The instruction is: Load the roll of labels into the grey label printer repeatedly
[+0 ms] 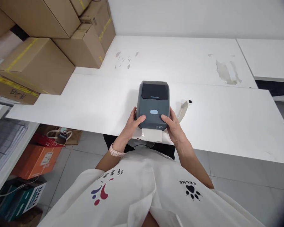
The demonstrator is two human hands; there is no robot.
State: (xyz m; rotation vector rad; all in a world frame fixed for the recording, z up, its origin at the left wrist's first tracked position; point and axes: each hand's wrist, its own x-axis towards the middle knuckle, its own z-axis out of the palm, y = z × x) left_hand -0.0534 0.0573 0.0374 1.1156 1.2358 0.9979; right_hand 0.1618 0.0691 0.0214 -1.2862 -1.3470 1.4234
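A dark grey label printer [153, 105] is at the front edge of the white table, with a dark window at its far end and a pale button in the middle. A strip of white label paper [151, 135] sticks out of its near side. My left hand [130, 124] grips the printer's left side, thumb on the top cover. On the opposite side, my right hand [174, 125] holds it the same way. Just right of the printer lies a small roll of white paper [185, 108], partly unwound. The fingertips under the printer's sides are hidden.
Several cardboard boxes [35, 64] are stacked at the left end of the table [222, 116]. Below on the left, an orange box [38, 160] and other boxes stand on the floor beside a shelf [16, 148]. A white wall [198, 19] closes off the back.
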